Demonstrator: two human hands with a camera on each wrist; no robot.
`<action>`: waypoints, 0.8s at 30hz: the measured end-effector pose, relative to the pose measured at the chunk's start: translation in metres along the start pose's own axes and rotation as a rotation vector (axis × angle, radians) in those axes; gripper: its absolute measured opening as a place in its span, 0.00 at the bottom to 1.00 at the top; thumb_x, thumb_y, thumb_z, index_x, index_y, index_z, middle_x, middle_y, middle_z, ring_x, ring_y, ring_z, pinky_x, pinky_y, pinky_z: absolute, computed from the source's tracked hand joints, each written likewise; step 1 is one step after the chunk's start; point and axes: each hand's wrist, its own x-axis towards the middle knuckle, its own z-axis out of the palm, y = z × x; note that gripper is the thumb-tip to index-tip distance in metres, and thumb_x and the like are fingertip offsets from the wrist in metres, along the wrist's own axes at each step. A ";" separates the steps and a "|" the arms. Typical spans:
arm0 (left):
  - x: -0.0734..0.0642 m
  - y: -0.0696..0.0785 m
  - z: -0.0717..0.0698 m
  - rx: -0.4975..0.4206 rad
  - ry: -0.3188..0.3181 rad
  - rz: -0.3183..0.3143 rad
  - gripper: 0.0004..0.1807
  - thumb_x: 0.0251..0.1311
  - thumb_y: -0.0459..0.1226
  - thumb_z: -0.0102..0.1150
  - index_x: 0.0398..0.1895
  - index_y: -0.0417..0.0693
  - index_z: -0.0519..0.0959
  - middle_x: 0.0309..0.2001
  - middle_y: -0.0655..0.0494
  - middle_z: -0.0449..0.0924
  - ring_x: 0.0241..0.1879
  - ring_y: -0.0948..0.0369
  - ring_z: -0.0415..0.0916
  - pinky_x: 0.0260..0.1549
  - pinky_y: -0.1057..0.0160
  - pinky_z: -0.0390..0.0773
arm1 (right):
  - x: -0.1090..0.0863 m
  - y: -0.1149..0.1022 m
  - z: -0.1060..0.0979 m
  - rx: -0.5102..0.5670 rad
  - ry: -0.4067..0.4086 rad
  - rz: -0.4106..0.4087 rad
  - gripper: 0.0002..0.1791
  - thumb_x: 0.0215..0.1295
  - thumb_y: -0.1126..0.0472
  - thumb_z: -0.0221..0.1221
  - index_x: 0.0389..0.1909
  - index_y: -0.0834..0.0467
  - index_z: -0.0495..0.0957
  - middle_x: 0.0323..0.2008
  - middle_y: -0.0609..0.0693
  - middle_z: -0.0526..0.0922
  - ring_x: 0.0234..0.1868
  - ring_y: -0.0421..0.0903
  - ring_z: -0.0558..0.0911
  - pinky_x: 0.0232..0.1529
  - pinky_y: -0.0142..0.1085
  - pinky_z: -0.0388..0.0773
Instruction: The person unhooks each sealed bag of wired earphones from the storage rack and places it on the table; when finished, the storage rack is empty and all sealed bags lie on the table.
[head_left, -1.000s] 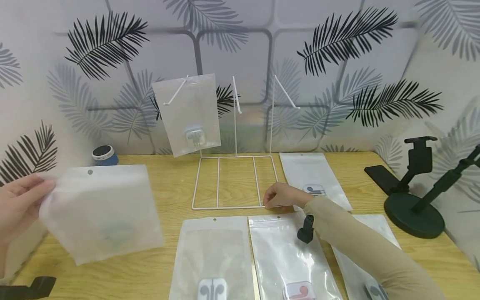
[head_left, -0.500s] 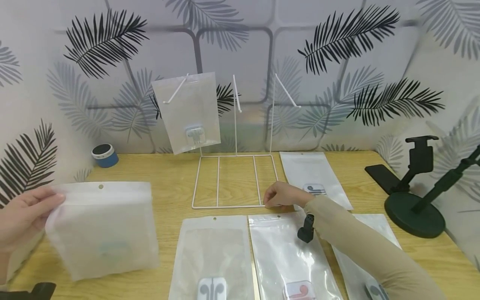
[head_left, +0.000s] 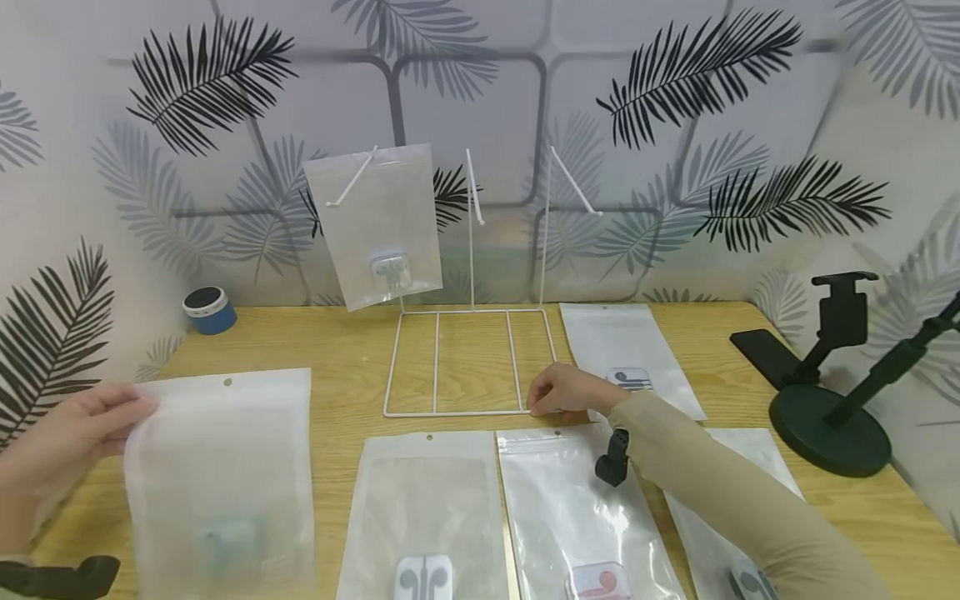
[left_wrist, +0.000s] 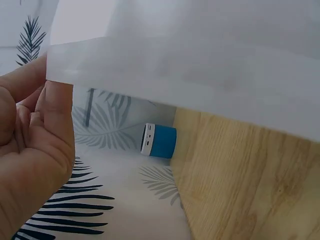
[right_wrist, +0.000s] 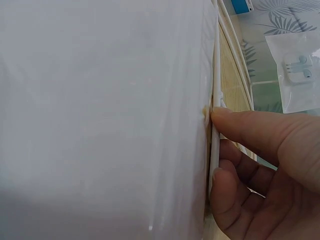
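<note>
At the left in the head view, my left hand (head_left: 82,437) pinches the top left corner of a frosted zip bag (head_left: 225,450). A blurred pale item shows through the bag's lower part, and its bottom runs out of view. My right hand (head_left: 566,390) grips the front bar of a white wire display rack (head_left: 457,414) near its right corner. In the right wrist view the thumb (right_wrist: 235,120) and curled fingers close on that bar. A clear bag (head_left: 375,217) with boxed white earphones hangs on the rack's left hook.
More zip bags lie on the wooden table: an earphone bag (head_left: 431,500), a pink-earphone bag (head_left: 562,492), a right-hand bag (head_left: 735,475) partly under the sleeve, and a back bag (head_left: 611,333). A blue speaker (head_left: 210,312) stands back left; a black phone stand (head_left: 828,429) stands right.
My left hand has moved down and slightly right with the frosted bag, which now hangs straighter. The blue speaker has come into full view. My right hand stays on the rack.
</note>
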 end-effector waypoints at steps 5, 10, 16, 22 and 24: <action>0.007 -0.006 0.003 0.198 -0.031 -0.161 0.17 0.69 0.40 0.46 0.51 0.35 0.73 0.41 0.51 0.78 0.35 0.63 0.77 0.34 0.63 0.79 | 0.002 0.002 0.001 -0.005 0.005 -0.002 0.02 0.57 0.64 0.63 0.26 0.56 0.81 0.21 0.44 0.75 0.19 0.39 0.68 0.18 0.31 0.70; 0.014 -0.014 0.010 0.380 -0.090 -0.274 0.42 0.67 0.48 0.47 0.60 0.13 0.48 0.58 0.20 0.55 0.48 0.50 0.74 0.41 0.59 0.78 | 0.002 0.002 0.001 0.001 0.007 0.001 0.03 0.57 0.64 0.63 0.26 0.56 0.81 0.21 0.44 0.76 0.19 0.40 0.68 0.18 0.31 0.70; 0.023 -0.023 0.014 0.434 -0.165 -0.349 0.42 0.67 0.49 0.47 0.59 0.14 0.50 0.58 0.18 0.53 0.52 0.37 0.68 0.44 0.52 0.76 | 0.001 0.000 0.001 0.011 0.006 0.007 0.02 0.57 0.64 0.63 0.26 0.56 0.81 0.22 0.44 0.76 0.19 0.40 0.67 0.17 0.31 0.69; 0.031 -0.031 0.019 0.477 -0.154 -0.325 0.15 0.65 0.42 0.52 0.29 0.37 0.68 0.29 0.51 0.67 0.32 0.57 0.69 0.31 0.58 0.77 | 0.000 0.001 0.000 0.010 0.005 0.005 0.03 0.57 0.64 0.63 0.26 0.57 0.81 0.21 0.44 0.75 0.19 0.40 0.67 0.17 0.30 0.69; 0.033 -0.034 0.021 0.514 -0.145 -0.323 0.13 0.64 0.40 0.53 0.26 0.41 0.67 0.26 0.55 0.65 0.29 0.58 0.66 0.27 0.60 0.75 | 0.000 0.001 0.000 0.011 0.004 0.001 0.03 0.57 0.64 0.63 0.26 0.57 0.81 0.21 0.44 0.75 0.19 0.40 0.67 0.18 0.30 0.68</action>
